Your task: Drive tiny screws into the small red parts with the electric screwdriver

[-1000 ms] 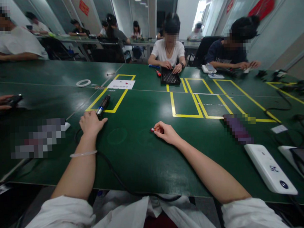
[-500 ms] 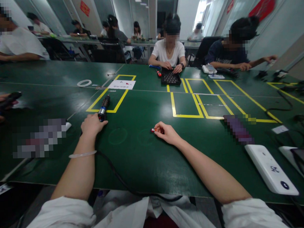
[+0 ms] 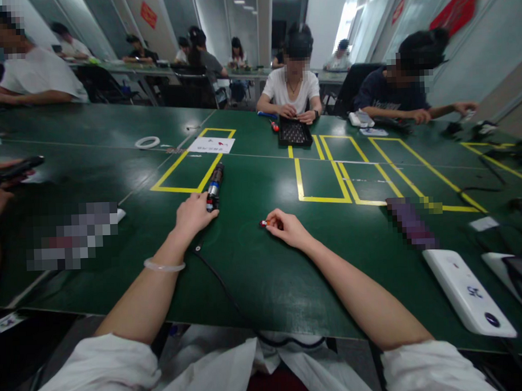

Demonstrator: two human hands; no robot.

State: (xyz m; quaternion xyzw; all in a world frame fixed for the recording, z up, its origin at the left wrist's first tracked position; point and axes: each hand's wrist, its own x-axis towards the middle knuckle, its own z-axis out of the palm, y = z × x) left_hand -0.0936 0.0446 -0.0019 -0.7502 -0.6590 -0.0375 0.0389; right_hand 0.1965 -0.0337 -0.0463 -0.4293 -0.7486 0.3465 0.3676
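Closed round the near end of a dark cylindrical tool (image 3: 215, 183) with a silver and blue band is my left hand (image 3: 195, 214); the tool's far end points away over the green table (image 3: 255, 281). To the right, my right hand (image 3: 286, 227) pinches a small red and white piece (image 3: 263, 223), which sticks out to the left of the fingertips. A thin black cable (image 3: 219, 277) runs from near my left wrist to the table's front edge.
Yellow tape outlines (image 3: 325, 200) lie ahead, with a paper sheet (image 3: 211, 145) and a white ring (image 3: 146, 142) further left. A phone (image 3: 411, 223) and white power bank (image 3: 470, 292) lie right. Across the table, a person handles a black tray (image 3: 295, 131).
My left hand has moved right with the tool, bringing it nearer my right hand. My right hand has hardly moved.
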